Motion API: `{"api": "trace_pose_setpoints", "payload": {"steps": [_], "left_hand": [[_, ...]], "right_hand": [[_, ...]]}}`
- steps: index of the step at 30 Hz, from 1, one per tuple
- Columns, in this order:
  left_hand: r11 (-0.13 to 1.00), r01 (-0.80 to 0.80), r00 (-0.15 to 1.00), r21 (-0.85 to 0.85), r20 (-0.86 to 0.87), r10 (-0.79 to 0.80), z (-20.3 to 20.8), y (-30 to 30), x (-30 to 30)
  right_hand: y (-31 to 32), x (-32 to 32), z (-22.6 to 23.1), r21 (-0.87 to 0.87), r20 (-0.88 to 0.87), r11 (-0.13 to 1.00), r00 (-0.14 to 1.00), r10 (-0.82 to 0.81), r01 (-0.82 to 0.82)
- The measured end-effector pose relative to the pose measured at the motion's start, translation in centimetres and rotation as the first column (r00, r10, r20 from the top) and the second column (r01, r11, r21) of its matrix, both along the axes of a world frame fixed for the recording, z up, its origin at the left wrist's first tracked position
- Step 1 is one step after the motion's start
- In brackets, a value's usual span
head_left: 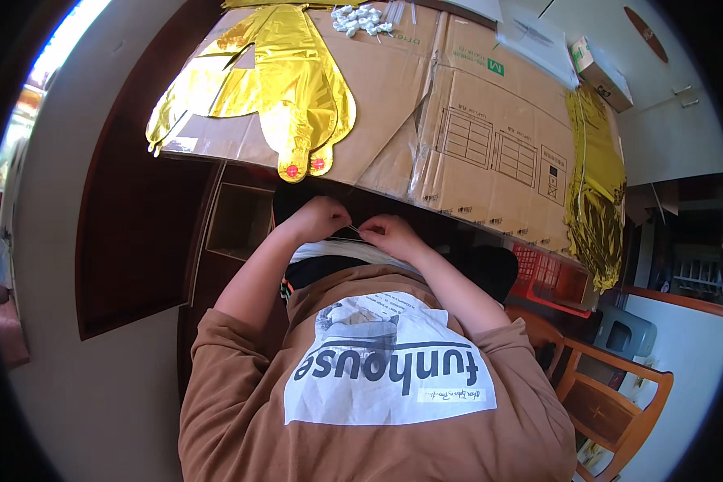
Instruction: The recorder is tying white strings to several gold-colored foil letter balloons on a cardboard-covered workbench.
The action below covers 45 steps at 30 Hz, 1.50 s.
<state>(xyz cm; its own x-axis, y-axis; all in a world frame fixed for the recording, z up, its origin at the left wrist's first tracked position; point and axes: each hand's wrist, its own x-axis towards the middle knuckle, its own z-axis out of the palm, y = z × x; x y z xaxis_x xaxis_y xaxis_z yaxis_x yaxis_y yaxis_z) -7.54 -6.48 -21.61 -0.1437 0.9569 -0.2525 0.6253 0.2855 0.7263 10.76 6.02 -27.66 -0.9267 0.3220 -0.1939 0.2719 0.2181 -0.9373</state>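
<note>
Over my lap, just below the table edge, my left hand (321, 218) and my right hand (390, 237) are held close together. The fingers of both are closed in a pinch. A thin pale strand (354, 228) runs between the fingertips; it is too small to tell its exact kind. Beyond the hands, flat gold foil balloons (293, 72) lie uninflated on the cardboard (386, 128), their rounded tails with red round marks hanging at the edge. Small white bundles of string (361, 20) sit in a heap at the far side.
Thin clear straws (398, 11) lie beside the white bundles. More gold foil (594, 185) drapes over the table's right side, near a small box (601, 74). Below stand a red plastic crate (538, 269), a grey-blue stool (625, 331) and a wooden chair (614, 394).
</note>
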Motion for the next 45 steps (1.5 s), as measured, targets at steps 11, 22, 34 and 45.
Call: {"api": "trace_pose_setpoints", "payload": {"steps": [11,22,34,45], "left_hand": [[0.989,-0.001,0.999,0.148,-0.052,0.009,4.2,-0.3,2.0],[0.931,0.167,0.984,0.324,-0.110,-0.138,12.0,-0.2,5.2],[0.955,0.048,0.991,0.292,0.103,-0.081,21.8,-1.0,5.4],[0.749,0.129,0.961,0.649,0.104,-0.255,29.6,-1.9,5.5]], "right_hand": [[-1.1,0.1,4.3,0.199,-0.207,0.963,0.968,-0.139,0.181],[-1.8,3.4,14.5,0.163,-0.232,0.963,0.957,-0.172,0.213],[-6.1,5.9,40.2,0.233,-0.880,0.880,0.296,0.372,-0.413],[0.4,6.9,35.5,0.058,-0.810,0.934,0.530,0.250,-0.352]]}}
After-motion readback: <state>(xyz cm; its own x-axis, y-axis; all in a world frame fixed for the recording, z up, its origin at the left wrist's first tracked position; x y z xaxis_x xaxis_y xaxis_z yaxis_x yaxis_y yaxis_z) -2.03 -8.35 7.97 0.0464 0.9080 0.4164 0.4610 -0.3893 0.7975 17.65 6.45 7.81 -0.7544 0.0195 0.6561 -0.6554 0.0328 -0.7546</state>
